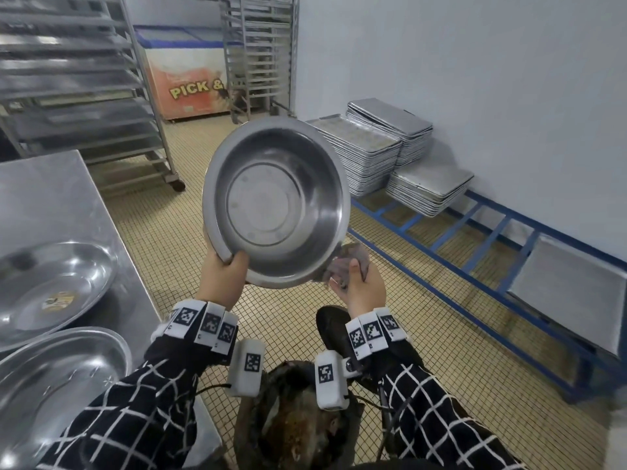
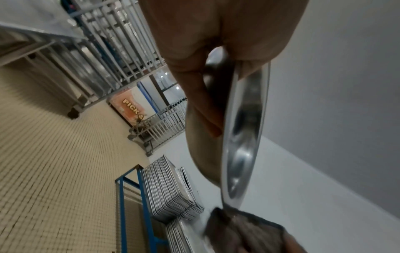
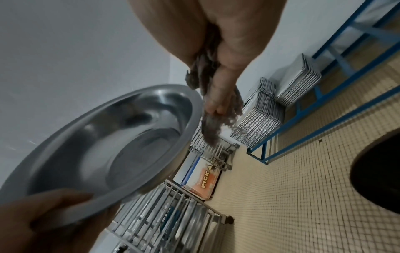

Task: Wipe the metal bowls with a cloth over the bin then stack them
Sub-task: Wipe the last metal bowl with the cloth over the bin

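My left hand (image 1: 226,270) grips the near rim of a round metal bowl (image 1: 276,201), thumb inside, holding it up tilted with its inside facing me. In the left wrist view the bowl (image 2: 244,130) shows edge-on. My right hand (image 1: 356,283) holds a crumpled grey cloth (image 1: 349,259) at the bowl's lower right rim; the right wrist view shows the cloth (image 3: 207,85) bunched in my fingers beside the bowl (image 3: 112,147). A dark bin (image 1: 298,418) with brownish waste stands on the floor below my hands. Two more metal bowls (image 1: 51,283) (image 1: 57,385) sit on the steel table.
The steel table (image 1: 44,198) is at my left. Stacks of metal trays (image 1: 373,147) rest on a low blue frame (image 1: 475,239) along the right wall. Wheeled tray racks (image 1: 84,79) and a chest freezer (image 1: 190,79) stand at the back.
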A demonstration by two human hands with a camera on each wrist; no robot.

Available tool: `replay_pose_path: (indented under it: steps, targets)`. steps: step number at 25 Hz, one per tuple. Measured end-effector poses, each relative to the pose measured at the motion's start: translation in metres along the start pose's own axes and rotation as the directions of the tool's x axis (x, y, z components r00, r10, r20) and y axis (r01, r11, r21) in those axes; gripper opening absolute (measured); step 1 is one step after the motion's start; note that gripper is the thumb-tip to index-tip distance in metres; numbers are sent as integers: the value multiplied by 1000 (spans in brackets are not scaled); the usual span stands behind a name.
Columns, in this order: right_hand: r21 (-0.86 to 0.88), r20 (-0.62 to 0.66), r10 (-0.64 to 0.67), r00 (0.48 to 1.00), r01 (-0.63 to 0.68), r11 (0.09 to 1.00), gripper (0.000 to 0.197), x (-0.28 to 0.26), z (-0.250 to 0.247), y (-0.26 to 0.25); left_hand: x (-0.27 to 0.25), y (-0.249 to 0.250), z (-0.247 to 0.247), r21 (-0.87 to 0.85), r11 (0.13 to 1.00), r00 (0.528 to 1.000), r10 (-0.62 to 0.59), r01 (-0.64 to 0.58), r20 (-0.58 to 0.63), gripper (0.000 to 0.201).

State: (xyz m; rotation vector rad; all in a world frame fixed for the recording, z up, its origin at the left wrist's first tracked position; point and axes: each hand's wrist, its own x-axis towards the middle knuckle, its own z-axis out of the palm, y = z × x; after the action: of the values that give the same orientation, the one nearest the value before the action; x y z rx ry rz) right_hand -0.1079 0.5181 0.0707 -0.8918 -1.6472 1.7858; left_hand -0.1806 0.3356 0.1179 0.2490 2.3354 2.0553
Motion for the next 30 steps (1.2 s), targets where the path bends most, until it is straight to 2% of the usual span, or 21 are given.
replay_pose_path:
  steps: [1, 2, 4, 5, 6, 8, 9, 11, 12, 13, 14, 16, 17, 18, 19, 22, 23, 25, 27, 29, 30]
  targets:
    - [-110, -27, -80, 996, 76, 991, 22, -2, -2, 0, 2, 1, -3, 43, 999, 1000, -2, 2, 1, 12]
    - [-221, -14, -177, 984, 169, 960, 22, -6, -4, -2, 4, 1, -5, 79, 997, 1000, 7, -8, 16, 20]
    - [-296, 176, -334, 926, 374, 879, 20, -21, 1, -15, 4, 4, -8, 131, 991, 997, 34, -42, 63, 27]
    - [-338, 318, -389, 865, 487, 805, 23, -26, 6, -18, 4, 6, -9, 139, 989, 995, 47, -58, 85, 26]
    - [-393, 467, -426, 775, 614, 685, 28, -32, 12, -21, 4, 7, -10, 131, 989, 993, 49, -63, 108, 24]
    - [-450, 713, -392, 581, 809, 379, 39, -35, 24, -13, 3, 9, -8, 96, 994, 991, 31, -44, 129, 23]
    - [-427, 778, -346, 524, 846, 320, 44, -37, 29, -10, 2, 10, -7, 75, 997, 991, 23, -33, 134, 25]
    - [-377, 842, -236, 485, 842, 386, 52, -38, 33, -4, 1, 13, -7, 45, 998, 986, 33, -41, 163, 34]
    - [-382, 861, -188, 473, 844, 375, 54, -36, 32, -3, 2, 14, -10, 42, 997, 983, 51, -60, 177, 37]
    - [-403, 875, -155, 459, 867, 292, 55, -30, 29, -1, 1, 16, -13, 46, 996, 981, 66, -76, 185, 37]
    - [-434, 882, -117, 456, 884, 174, 56, -19, 25, 0, 1, 16, -17, 49, 996, 980, 67, -77, 188, 35]
    - [-519, 854, -79, 514, 849, -99, 59, 8, 14, -3, 2, 16, -22, 49, 995, 978, 73, -84, 195, 34]
    - [-551, 834, -92, 544, 814, -183, 64, 19, 9, -4, 2, 15, -22, 59, 994, 978, 77, -90, 193, 37]
    - [-572, 820, -108, 562, 794, -205, 68, 22, 8, -4, 2, 13, -22, 68, 993, 980, 80, -94, 183, 39]
    - [-577, 817, -117, 565, 799, -172, 70, 18, 10, -4, 3, 12, -21, 74, 993, 983, 83, -97, 165, 42]
    - [-500, 840, -184, 510, 860, 99, 54, -20, 26, 11, 4, 13, -15, 85, 989, 988, 110, -120, 110, 38]
    - [-495, 829, -227, 512, 859, 132, 50, -31, 26, 17, 3, 15, -13, 73, 989, 989, 119, -126, 90, 34]
    - [-568, 778, -274, 566, 819, 79, 51, -34, 19, 21, 2, 17, -11, 43, 991, 990, 123, -126, 64, 28]
    - [-689, 689, -301, 660, 724, 10, 57, -15, 6, 22, 0, 17, -10, 38, 994, 992, 99, -102, 75, 24]
    - [-785, 583, -348, 734, 619, -11, 59, 8, -6, 17, -2, 15, -8, 23, 998, 993, 57, -59, 103, 22]
    - [-812, 537, -387, 750, 583, 2, 59, 18, -10, 14, -3, 15, -7, 6, 1000, 994, 29, -30, 109, 22]
